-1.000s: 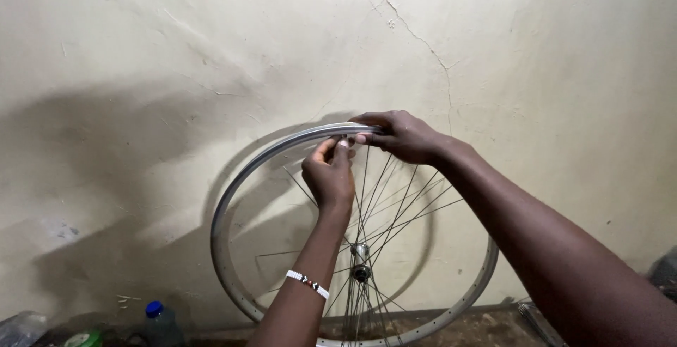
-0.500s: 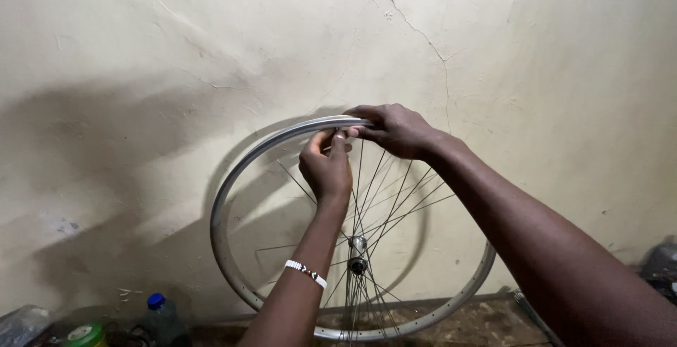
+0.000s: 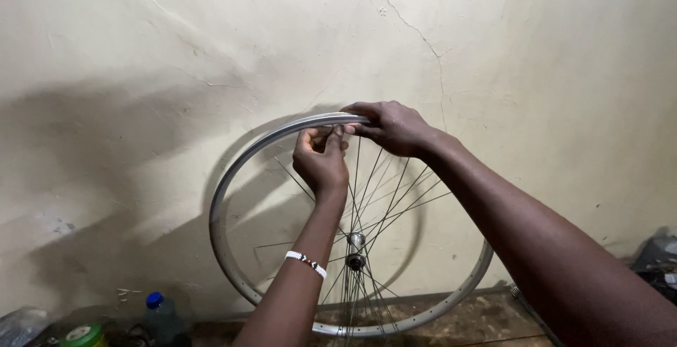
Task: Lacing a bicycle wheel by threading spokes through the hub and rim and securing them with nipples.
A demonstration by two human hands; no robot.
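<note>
- Cream plaster wall [image 3: 141, 51], cracked and stained, with broad soft shadows across it.
- Dirty brown floor [image 3: 479, 315] below.
- Blue-capped plastic bottle [image 3: 161, 313] beside a green lid [image 3: 83, 334].

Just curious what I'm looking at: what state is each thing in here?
Wheel rim: upright against the wall, partly spoked.
Left hand: fingers at the rim's top.
Right hand: gripping the rim's top.
Bottle: upright, blue cap on.
Wall: cracked.

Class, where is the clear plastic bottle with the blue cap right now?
In the head view, the clear plastic bottle with the blue cap stands at lower left on the floor against the cracked wall, left of the silver spoked bicycle wheel, beside a green-lidded container.
</note>
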